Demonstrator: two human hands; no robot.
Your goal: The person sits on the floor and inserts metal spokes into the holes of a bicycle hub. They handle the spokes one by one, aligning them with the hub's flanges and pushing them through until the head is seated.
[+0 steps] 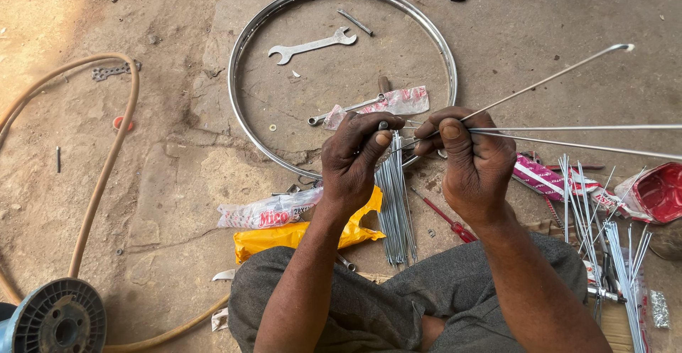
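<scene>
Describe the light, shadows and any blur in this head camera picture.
Head view: soft daylight, brighter and washed out at the upper left; faint shadow under the wheel rim; left hand and right hand sharp; the spokes they hold thin toward the right edge; slight wide-angle bending at the borders.

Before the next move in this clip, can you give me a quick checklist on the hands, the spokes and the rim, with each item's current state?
1. Right hand has spokes pinched, fanning out to the right: ok.
2. Left hand meets the spoke ends at its fingertips: ok.
3. Exact number of spokes held: cannot tell.
4. Spare spoke bundle lies on the ground below the hands: ok.
5. Wheel rim lies flat on the ground ahead: ok.
6. Inside of the rim is free of clutter: not ok, a wrench and a plastic packet lie there.
</scene>
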